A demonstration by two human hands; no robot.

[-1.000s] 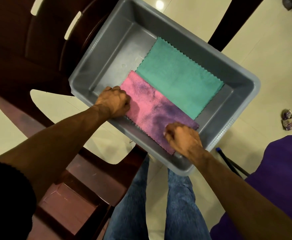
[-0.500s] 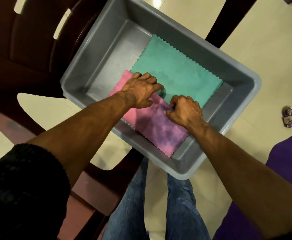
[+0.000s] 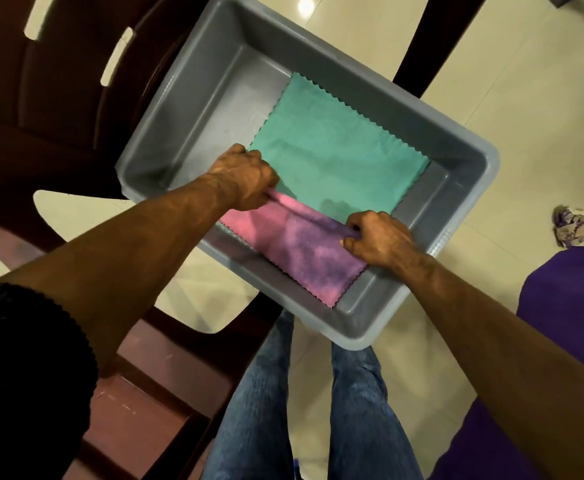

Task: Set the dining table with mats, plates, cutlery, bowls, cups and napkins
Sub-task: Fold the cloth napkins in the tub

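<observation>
- the grey tub [image 3: 463, 168] sits on a dark wooden chair [image 3: 76, 98], and everything here lies inside it or beside it.
- the pink cloth [image 3: 301, 258] lies flat on the tub's floor along the near wall; the teal cloth [image 3: 335, 150] lies just beyond it, toward the tub's far wall, their edges touching or slightly overlapped.
- the left hand [image 3: 245, 178] is curled, pinching the pink cloth's far edge at the tub's left side; a ridge of fabric is gathered up under the fingers.
- the right hand [image 3: 377, 237] is curled too, pinching the same far edge toward the tub's right side.
- the cloth looks thin, soft and very light, likely a napkin; it will sag and fold as soon as it leaves the tub floor, with no risk of breaking.
- two corners of one edge is a sound hold; it should hang flat between the hands.
- one worry: the teal cloth might drag along if the pinked edges catch.
- a crumpled rag [image 3: 574, 226] lies on the floor to the right of the tub.
</observation>
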